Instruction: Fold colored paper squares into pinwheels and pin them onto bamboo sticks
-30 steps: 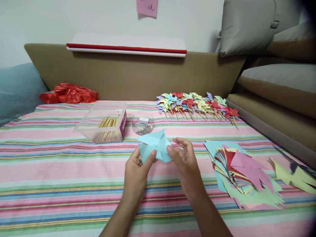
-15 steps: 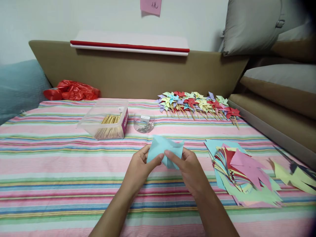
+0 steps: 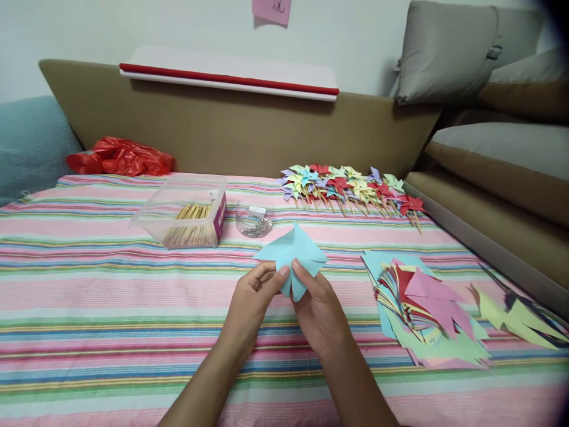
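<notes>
A light blue cut paper square is held up in front of me over the striped cloth. My left hand pinches its lower middle with thumb and fingers. Close beside it, my right hand pinches the same spot, fingertips almost touching the left ones. The paper's flaps fold toward its centre, giving a pinwheel-like shape. To the right lies a stack of cut coloured paper squares.
A clear plastic box of wooden sticks and a small clear cup of metal pins stand beyond my hands. Several finished paper pinwheels lie at the back right. A red plastic bag sits back left; yellow paper scraps far right.
Both hands have drawn together on the blue paper. Its flaps have been gathered toward the centre, and the paper now stands more upright with a pointed top.
</notes>
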A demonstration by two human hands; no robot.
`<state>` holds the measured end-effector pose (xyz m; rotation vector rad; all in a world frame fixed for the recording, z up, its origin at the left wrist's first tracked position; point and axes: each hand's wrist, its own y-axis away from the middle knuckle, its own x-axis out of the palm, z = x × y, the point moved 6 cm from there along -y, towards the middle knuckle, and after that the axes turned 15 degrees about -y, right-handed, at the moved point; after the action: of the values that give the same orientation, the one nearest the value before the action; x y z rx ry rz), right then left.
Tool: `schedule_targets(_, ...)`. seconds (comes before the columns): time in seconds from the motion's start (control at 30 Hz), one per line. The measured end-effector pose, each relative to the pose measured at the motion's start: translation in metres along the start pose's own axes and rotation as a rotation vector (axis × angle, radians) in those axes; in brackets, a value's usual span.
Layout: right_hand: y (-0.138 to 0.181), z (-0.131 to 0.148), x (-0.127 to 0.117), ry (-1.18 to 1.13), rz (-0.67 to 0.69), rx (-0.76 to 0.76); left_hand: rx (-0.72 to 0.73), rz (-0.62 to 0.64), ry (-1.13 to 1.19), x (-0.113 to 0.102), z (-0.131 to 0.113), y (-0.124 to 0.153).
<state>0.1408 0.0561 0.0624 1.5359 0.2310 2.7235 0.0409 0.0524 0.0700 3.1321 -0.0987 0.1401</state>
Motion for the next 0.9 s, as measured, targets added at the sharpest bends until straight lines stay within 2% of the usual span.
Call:
schedule_targets(0.17, 0.000, -0.006, 0.002, 0.021, 0.025, 0.007, -0.012, -0.104, 0.018, -0.005, 0.002, 0.000)
schedule_targets(0.47, 0.000, -0.005, -0.006, 0.063, -0.016, 0.030, -0.059, -0.203, 0.100, -0.011, 0.009, 0.001)
schedule_targets(0.53, -0.001, 0.007, -0.011, 0.131, -0.051, -0.073, -0.084, -0.249, 0.146, -0.018, 0.010, 0.001)
schedule_targets(0.6, 0.000, 0.025, -0.014, 0.336, -0.060, -0.284, -0.108, -0.290, 0.190, -0.025, 0.010, 0.000)
schedule_targets(0.67, 0.006, 0.039, -0.005, 0.684, 0.042, -0.527, -0.123, -0.314, 0.208, -0.030, 0.010, -0.002)
schedule_targets(0.73, 0.013, 0.041, 0.007, 1.038, 0.209, -0.699, -0.124, -0.328, 0.203, -0.034, 0.010, -0.002)
schedule_targets(0.8, 0.018, 0.036, 0.014, 1.256, 0.339, -0.782, -0.119, -0.335, 0.189, -0.036, 0.009, -0.002)
schedule_targets(0.9, 0.021, 0.032, 0.018, 1.341, 0.425, -0.812, -0.112, -0.322, 0.158, -0.035, 0.009, -0.002)
